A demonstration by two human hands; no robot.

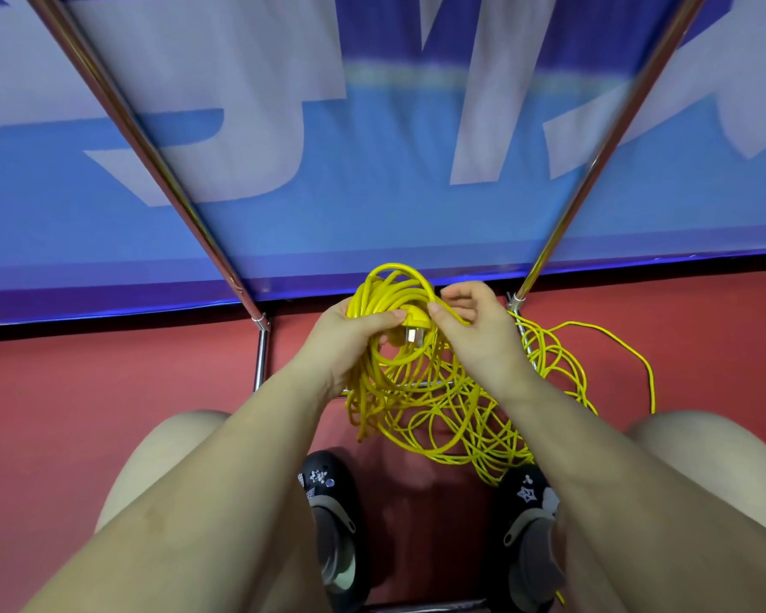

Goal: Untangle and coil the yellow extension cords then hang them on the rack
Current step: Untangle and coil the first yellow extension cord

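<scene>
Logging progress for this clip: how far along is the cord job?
Partly done. The left hand grips a coiled bundle with its plug; the right hand pinches a strand. A loose tangle lies on the floor, and nothing hangs on the rack.

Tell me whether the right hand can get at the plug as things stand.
Probably yes. The plug sits on the coil gripped by the left hand, facing the right hand, which pinches a strand beside it; nothing lies between.

Two hands (354,334), two black shoes (328,484), two chrome rack poles (151,148), one tangle of yellow cords (438,409).
</scene>
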